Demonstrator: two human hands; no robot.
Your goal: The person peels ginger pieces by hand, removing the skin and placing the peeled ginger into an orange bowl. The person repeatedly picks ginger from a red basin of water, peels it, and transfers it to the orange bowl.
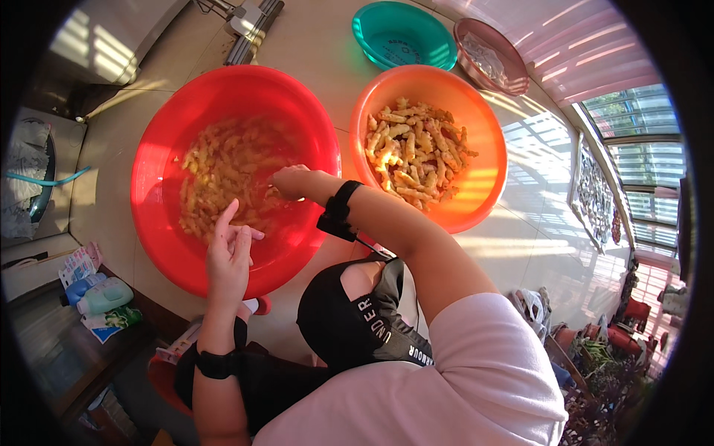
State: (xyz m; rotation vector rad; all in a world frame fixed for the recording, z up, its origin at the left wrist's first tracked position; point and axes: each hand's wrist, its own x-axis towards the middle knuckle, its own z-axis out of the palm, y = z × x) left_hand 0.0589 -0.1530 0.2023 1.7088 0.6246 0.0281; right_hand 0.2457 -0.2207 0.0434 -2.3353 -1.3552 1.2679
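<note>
A large red plastic basin (153,139) stands on the floor before me, with water in it. Knobbly yellow rhizomes (215,167), like ginger or turmeric, lie under the cloudy water. My left hand (230,240) hovers over the near side of this basin, fingers apart and nothing in them. Over the basin's right part, my right hand (291,182) points down with bent fingers at the water. Its fingertips are partly hidden, so I cannot tell whether it holds a piece. To the right, an orange basin (485,167) contains a heap of similar rhizomes (415,148).
Behind the orange basin are a green basin (362,33) and a pink basin (516,72) with clear plastic inside. Detergent bottles (106,295) lie at the left. A squeeze mop (254,30) rests on the tiles at the back. Potted plants (599,357) stand at the lower right.
</note>
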